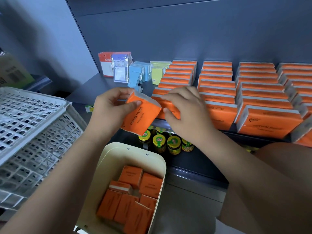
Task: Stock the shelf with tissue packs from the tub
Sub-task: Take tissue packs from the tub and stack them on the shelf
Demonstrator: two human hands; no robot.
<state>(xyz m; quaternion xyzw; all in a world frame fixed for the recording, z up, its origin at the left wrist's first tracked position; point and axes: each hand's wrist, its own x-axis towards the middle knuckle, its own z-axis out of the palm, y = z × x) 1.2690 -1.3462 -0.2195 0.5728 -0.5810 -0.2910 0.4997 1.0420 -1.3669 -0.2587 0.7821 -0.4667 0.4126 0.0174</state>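
My left hand (109,110) clamps a tissue pack (141,117), my right hand (184,112) pinches the row's nearest pack (169,104); I'd steady it and slot mine in front.

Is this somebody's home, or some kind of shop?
Most likely a small shop, seen while it is being stocked. A grey metal shelf holds neat rows of identical orange tissue packs, yellow-lidded jars stand lined up underneath, and a tub holds more packs.

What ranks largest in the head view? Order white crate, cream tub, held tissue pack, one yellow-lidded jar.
Largest first:
white crate
cream tub
held tissue pack
yellow-lidded jar
The jar sits farther off; true size unsure.
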